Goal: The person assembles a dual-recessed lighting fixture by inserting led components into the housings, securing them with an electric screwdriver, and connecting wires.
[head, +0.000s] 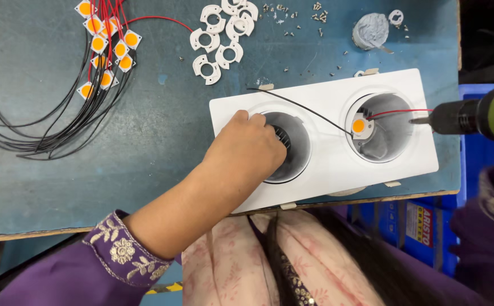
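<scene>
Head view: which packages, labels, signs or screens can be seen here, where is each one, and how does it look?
Printed label: below the table edge at lower right, on a blue box; an upright rectangle, red and white with dark print.
Yellow and black striped marking: bottom edge, beside the purple sleeve; only a small piece shows.
No screens or signs are in view.
</scene>
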